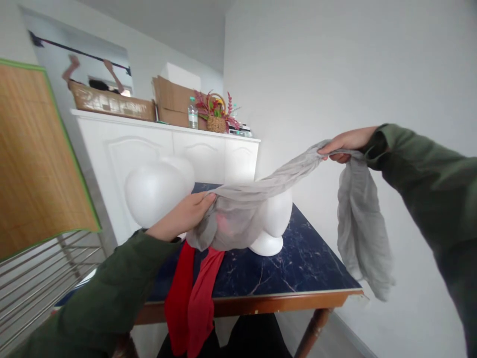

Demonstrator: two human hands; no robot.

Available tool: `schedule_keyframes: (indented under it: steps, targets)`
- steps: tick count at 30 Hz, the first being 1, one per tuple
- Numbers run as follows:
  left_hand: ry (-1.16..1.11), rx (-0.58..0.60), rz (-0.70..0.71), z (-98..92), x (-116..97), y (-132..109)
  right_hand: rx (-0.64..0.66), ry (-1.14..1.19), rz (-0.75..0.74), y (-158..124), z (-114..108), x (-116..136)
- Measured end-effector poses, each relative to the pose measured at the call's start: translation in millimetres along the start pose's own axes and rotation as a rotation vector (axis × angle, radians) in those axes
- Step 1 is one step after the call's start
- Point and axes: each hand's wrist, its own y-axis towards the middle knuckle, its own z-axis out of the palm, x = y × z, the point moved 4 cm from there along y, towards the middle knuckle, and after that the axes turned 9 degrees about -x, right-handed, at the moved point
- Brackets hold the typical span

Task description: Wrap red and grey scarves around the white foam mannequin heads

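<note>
A long thin grey scarf (261, 191) stretches between my two hands above the table. My left hand (184, 215) is closed on one bunched part of it, near the front left. My right hand (345, 144) is raised at the right and pinches the scarf, whose free end hangs down past the table's edge. Under the scarf stands a white foam mannequin head (278, 214) on its round base. A second white foam head (152, 191) stands behind my left hand. A red scarf (192, 293) hangs over the table's front edge below my left hand.
The table (298, 263) has a dark blue marbled top and a wooden rim. Behind it stands a white sideboard (167, 144) with cardboard boxes, a water bottle (193, 113) and a flower basket (216, 112). A bamboo panel (33, 159) and a metal rack (40, 283) are at the left.
</note>
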Motion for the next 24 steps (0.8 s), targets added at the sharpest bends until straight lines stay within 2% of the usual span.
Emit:
schedule_keyframes:
  steps: [5, 9, 14, 16, 17, 19, 22, 24]
  targets:
    - [0.013, -0.045, -0.015, 0.6, -2, 15, 0.07, -0.025, 0.032, 22, -7, -22]
    - [-0.043, -0.136, 0.069, 0.3, -10, 16, 0.165, -0.033, 0.04, 32, -7, -38]
    - [0.054, -0.448, 0.255, -8.8, -22, 8, 0.192, -0.018, 0.072, 32, -1, -54]
    - [0.053, -0.494, 0.244, -11.7, -26, 6, 0.201, -0.026, 0.1, 31, 1, -60]
    - [-0.005, -0.469, 0.193, -11.9, -27, 7, 0.206, -0.031, 0.112, 31, 3, -62]
    - [-0.24, -0.345, 0.017, -8.7, -26, 10, 0.213, -0.035, 0.129, 30, 6, -65]
    - [-0.611, -0.05, -0.259, 1.3, -25, 11, 0.207, -0.035, 0.136, 29, 9, -63]
    - [-0.677, 0.117, -0.315, 2.9, -26, 7, 0.198, -0.038, 0.136, 28, 10, -59]
